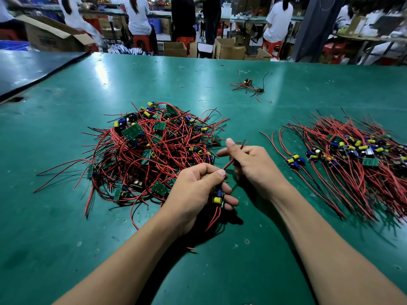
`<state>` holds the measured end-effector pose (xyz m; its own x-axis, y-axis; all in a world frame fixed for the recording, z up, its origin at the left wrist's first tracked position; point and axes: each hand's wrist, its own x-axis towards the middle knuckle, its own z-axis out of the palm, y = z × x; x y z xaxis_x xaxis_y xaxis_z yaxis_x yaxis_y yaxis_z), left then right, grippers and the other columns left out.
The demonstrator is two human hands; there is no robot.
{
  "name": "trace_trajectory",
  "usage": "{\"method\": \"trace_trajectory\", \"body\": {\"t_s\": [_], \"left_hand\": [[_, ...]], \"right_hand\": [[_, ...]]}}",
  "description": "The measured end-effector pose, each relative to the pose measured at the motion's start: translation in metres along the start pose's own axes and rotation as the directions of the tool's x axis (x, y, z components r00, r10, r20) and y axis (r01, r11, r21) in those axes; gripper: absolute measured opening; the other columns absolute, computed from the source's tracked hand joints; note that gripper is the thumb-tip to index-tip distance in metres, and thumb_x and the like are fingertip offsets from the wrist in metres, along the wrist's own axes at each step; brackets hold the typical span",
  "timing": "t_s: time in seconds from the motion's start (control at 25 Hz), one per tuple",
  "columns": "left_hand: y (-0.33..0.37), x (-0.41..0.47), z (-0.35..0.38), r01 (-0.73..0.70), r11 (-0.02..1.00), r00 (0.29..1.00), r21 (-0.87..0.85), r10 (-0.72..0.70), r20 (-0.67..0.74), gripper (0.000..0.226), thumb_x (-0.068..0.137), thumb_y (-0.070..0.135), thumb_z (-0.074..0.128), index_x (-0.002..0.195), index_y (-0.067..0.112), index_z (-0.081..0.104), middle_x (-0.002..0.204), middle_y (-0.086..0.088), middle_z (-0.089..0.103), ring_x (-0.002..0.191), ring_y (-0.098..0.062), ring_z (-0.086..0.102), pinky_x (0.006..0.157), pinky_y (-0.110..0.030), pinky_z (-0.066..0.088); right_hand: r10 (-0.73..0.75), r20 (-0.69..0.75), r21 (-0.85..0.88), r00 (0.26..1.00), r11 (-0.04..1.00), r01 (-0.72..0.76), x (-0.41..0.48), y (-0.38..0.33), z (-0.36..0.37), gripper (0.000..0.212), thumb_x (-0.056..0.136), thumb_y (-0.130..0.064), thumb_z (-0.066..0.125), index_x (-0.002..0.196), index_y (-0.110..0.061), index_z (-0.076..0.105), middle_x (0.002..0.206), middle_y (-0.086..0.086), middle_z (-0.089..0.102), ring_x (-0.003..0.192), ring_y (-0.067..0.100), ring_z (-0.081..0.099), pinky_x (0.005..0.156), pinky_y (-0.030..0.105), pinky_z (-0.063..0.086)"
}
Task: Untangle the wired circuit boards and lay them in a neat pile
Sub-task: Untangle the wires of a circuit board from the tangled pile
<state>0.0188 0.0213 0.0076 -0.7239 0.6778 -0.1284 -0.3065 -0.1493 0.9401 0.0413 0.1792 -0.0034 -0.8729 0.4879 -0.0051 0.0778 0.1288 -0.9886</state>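
One board [218,198] in left hand [196,188]; right hand [251,164] pinches thin red wire [228,165].

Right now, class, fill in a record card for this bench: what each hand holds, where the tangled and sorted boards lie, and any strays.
left hand: grips one board with a yellow capacitor
right hand: pinches red and black wires running from the left hand
tangled heap: left of the hands, on the table
neat pile: right of the hands, wires lying roughly alongside each other
strays: small bunch and a rubber band farther back
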Motion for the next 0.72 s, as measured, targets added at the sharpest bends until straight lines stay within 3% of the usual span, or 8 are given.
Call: {"method": "trace_trajectory", "body": {"t_s": [0.12,0.24,0.4,0.52,0.72], "left_hand": [[-0.001,0.000,0.000,0.001,1.000,1.000,-0.008,-0.001,0.006,0.009,0.097,0.007,0.053,0.095,-0.002,0.054,0.063,-0.015,0.060,0.049,-0.026,0.065,0.049,-0.031,0.055],[0.000,0.000,0.000,0.008,1.000,1.000,0.004,-0.008,0.027,0.010,0.097,0.006,0.053,0.094,-0.003,0.054,0.062,-0.014,0.060,0.049,-0.026,0.065,0.047,-0.030,0.055],[0.002,-0.001,0.000,0.012,1.000,0.999,0.007,-0.012,0.037,0.010,0.097,0.006,0.054,0.093,-0.003,0.055,0.062,-0.015,0.061,0.049,-0.026,0.065,0.047,-0.029,0.056],[0.002,0.000,-0.001,0.020,1.000,0.999,0.010,-0.020,0.041,0.011,0.097,0.006,0.054,0.094,-0.004,0.056,0.062,-0.014,0.061,0.049,-0.025,0.065,0.047,-0.029,0.056],[0.001,0.002,-0.003,0.045,0.999,0.997,-0.007,-0.044,0.062,0.012,0.097,0.007,0.054,0.092,-0.004,0.057,0.062,-0.014,0.060,0.049,-0.026,0.065,0.046,-0.029,0.054]], "right_hand": [[0.075,0.077,-0.052,0.994,0.996,-0.071,0.002,-0.001,-0.012,0.054,0.099,-0.052,0.052,0.086,-0.006,0.077,0.049,-0.008,0.044,0.039,0.007,0.032,0.042,0.020,0.024],[0.079,0.094,-0.055,0.992,0.996,-0.074,0.002,-0.003,-0.013,0.052,0.103,-0.049,0.046,0.089,-0.010,0.077,0.047,-0.013,0.040,0.037,0.006,0.030,0.040,0.019,0.024],[-0.057,0.012,-0.179,0.998,0.982,0.058,0.002,-0.003,-0.017,0.044,0.098,-0.050,0.054,0.089,-0.014,0.077,0.049,-0.015,0.044,0.043,0.005,0.034,0.049,0.024,0.028],[-0.183,-0.023,-0.350,0.983,0.923,0.163,0.003,-0.002,-0.021,0.042,0.100,-0.050,0.052,0.087,-0.020,0.078,0.054,-0.016,0.052,0.051,-0.001,0.044,0.052,0.014,0.033],[-0.322,-0.039,-0.402,0.946,0.872,0.280,0.005,0.002,-0.022,0.041,0.102,-0.042,0.050,0.087,-0.015,0.077,0.050,-0.031,0.052,0.058,-0.010,0.052,0.058,0.008,0.035]]}}
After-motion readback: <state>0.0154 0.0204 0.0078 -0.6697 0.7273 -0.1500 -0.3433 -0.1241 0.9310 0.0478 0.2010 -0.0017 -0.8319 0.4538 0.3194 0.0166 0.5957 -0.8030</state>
